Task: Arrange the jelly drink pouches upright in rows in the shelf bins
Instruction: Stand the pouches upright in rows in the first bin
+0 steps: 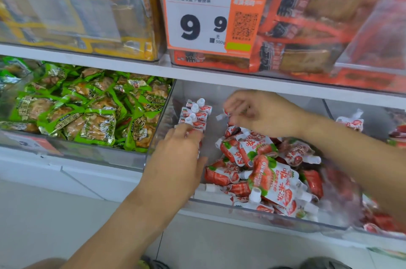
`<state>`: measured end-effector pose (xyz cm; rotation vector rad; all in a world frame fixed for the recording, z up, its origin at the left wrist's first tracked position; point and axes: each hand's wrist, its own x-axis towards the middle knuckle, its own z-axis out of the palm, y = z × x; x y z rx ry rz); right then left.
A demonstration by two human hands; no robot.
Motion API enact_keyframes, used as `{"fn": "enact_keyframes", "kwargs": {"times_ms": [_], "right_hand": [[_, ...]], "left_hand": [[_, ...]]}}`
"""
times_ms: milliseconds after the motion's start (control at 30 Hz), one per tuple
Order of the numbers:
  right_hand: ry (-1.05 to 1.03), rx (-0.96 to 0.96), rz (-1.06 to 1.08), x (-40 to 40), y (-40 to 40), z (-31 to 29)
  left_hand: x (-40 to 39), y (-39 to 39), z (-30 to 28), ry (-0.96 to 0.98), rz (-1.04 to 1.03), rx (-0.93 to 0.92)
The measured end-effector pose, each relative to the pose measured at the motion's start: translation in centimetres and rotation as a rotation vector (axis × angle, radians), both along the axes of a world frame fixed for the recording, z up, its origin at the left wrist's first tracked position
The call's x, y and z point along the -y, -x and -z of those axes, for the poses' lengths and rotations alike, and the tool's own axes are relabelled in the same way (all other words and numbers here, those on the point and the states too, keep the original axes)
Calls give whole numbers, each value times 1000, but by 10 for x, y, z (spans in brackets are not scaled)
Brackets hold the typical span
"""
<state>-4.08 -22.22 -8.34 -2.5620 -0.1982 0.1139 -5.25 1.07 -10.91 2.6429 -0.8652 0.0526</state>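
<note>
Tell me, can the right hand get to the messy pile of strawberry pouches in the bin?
Probably yes. The right hand is already inside the clear bin, just above the loose pile of pouches. The bin is open on top, and nothing lies between hand and pile. The left hand is off by the upright row.

This is a shop, at a snack aisle. White shelves carry clear plastic bins filled with many identical packaged goods: green packets in one bin, yellow packs and orange packs on the shelf above, and red-and-white pouches in the bin below. An orange price tag clipped to an upper bin shows a large "9 9", printed Chinese text and a QR code. Part of another tag shows on the green packets' bin.
</note>
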Motion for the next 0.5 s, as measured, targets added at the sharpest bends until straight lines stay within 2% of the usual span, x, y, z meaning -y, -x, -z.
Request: {"fn": "enact_keyframes", "kwargs": {"times_ms": [100,200,367,500], "right_hand": [[173,-101,-109,9,65,-18],[314,-134,-167,16,106,-2],[137,-216,-79,18,120,24],[142,-205,-16,10,117,29]], "left_hand": [[7,0,-11,173,164,-103],[19,3,-7,111,343,-307],[42,-2,14,-128,429,-331],[47,-12,18,-247,446,-385]]}}
